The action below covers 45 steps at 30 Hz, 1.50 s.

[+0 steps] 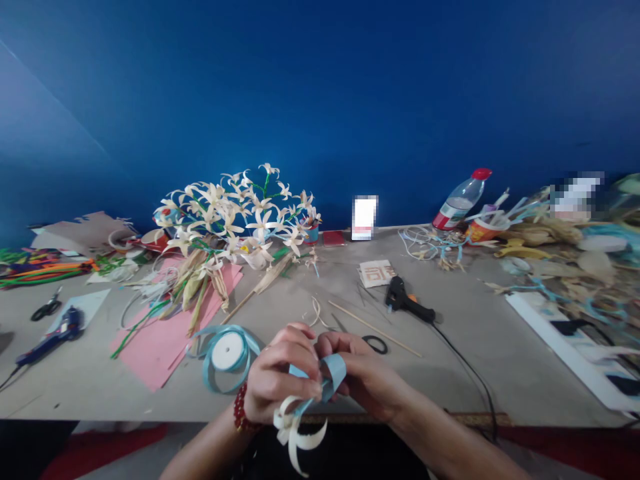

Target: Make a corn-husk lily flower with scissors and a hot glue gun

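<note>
Close to the table's front edge, my left hand [280, 373] pinches the stem end of a cream-white flower [285, 423] with curled petals, which hangs down below the fingers. Light blue ribbon [334, 372] runs from the flower's base in a loop beside it. My right hand [373, 377] is closed on that ribbon, its fingertips nearly touching the left ones. The exact grip points are partly hidden by the fingers. Just left of my hands lies a spool of blue ribbon [227, 349] with loose coils around it.
A bunch of cream flowers [233, 213] stands at the back. Pink paper [150, 363] lies to the left, near a blue glue gun [63, 333] and scissors [47, 305]. A black glue gun [407, 301], thin stick [375, 328], bottle [457, 203] and power strip [555, 343] are rightward.
</note>
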{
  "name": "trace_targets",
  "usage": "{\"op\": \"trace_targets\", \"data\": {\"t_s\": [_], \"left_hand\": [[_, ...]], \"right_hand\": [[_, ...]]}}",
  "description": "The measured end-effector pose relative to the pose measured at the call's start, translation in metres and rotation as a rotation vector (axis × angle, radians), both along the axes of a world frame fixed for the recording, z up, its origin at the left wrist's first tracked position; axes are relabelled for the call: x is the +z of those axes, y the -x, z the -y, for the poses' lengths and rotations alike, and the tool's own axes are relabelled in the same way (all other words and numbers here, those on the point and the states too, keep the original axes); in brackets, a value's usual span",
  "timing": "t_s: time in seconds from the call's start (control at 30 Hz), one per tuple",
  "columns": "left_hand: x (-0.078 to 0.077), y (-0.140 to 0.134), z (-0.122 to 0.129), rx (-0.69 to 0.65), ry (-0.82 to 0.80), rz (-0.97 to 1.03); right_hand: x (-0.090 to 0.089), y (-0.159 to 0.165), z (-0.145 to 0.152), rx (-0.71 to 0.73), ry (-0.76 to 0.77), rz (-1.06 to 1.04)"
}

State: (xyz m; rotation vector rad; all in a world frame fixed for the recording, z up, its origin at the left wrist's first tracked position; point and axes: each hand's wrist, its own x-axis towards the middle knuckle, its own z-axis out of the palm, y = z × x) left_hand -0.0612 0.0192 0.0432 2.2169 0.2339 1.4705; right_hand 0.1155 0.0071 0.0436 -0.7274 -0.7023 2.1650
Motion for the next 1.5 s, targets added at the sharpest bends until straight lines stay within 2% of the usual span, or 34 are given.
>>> {"op": "trace_targets", "data": {"t_s": [0.3, 0.5, 0.67, 0.73, 0.8, 0.87, 0.93, 1.0, 1.07, 1.1, 1.17, 1.27, 1.43, 1.5], "left_hand": [[-0.001, 0.000, 0.003, 0.006, 0.057, 0.000], [-0.009, -0.005, 0.005, 0.034, 0.180, 0.114], [-0.013, -0.014, 0.008, 0.152, 0.367, 0.259], [-0.012, -0.017, 0.009, 0.206, 0.451, 0.322], [-0.011, -0.020, 0.009, 0.230, 0.523, 0.367], [-0.011, -0.021, 0.009, 0.229, 0.586, 0.402], [-0.012, -0.022, 0.009, 0.233, 0.659, 0.419], [-0.012, -0.022, 0.009, 0.253, 0.740, 0.441], [-0.011, -0.024, 0.010, 0.261, 0.821, 0.467], [-0.010, -0.025, 0.011, 0.259, 0.860, 0.481], [-0.009, -0.027, 0.011, 0.257, 0.928, 0.505], [-0.009, -0.030, 0.011, 0.277, 1.009, 0.551], [-0.011, -0.034, 0.009, 0.250, 1.113, 0.647], [-0.011, -0.036, 0.009, 0.245, 1.119, 0.675]], "right_hand": [[-0.001, 0.002, -0.002, 0.021, 0.019, -0.002], [-0.003, 0.001, -0.001, 0.060, 0.058, -0.046], [-0.008, -0.007, -0.001, 0.108, 0.034, -0.049], [-0.009, -0.013, -0.003, 0.043, -0.018, 0.020], [-0.009, -0.021, -0.004, -0.144, -0.210, 0.228], [-0.006, -0.028, -0.004, -0.417, -0.547, 0.518], [-0.004, -0.033, -0.002, -0.612, -0.920, 0.742], [-0.001, -0.031, 0.002, -0.668, -1.237, 0.835], [-0.001, -0.024, 0.005, -0.621, -1.378, 0.850], [-0.001, -0.019, 0.006, -0.583, -1.371, 0.840], [-0.004, -0.010, 0.006, -0.530, -1.248, 0.804], [-0.011, 0.000, 0.005, -0.541, -1.054, 0.746], [-0.016, 0.006, 0.003, -0.531, -0.932, 0.655], [-0.016, 0.007, 0.003, -0.495, -0.824, 0.550]]}}
